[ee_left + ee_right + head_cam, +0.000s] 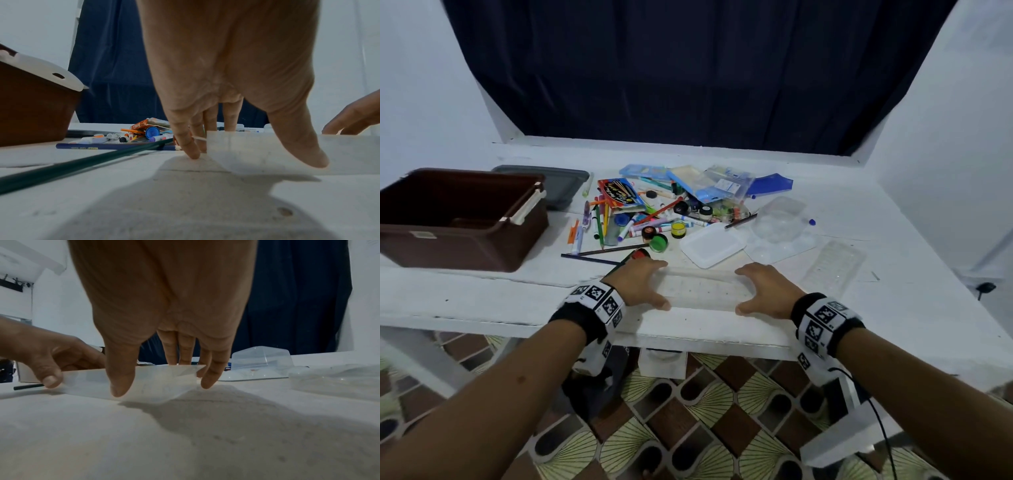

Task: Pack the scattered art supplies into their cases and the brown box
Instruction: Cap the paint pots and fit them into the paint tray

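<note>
Right now the left hand (pixel 637 286) and the right hand (pixel 766 294) each pinch one end of a long, shallow, clear plastic case tray (pixel 703 291) at the near edge of the white table (pixel 482 298) — thumbs on its near wall, fingers curled over its far wall, nothing else in either hand. To do this well, I would keep the tray level with even pressure at both ends, since thin plastic probably flexes, and set it flat just short of the heap of markers, pencils and paint pots (pixel 640 219). The open brown plastic box (pixel 462 219) stands well apart on the left — best left for the filled cases.
</note>
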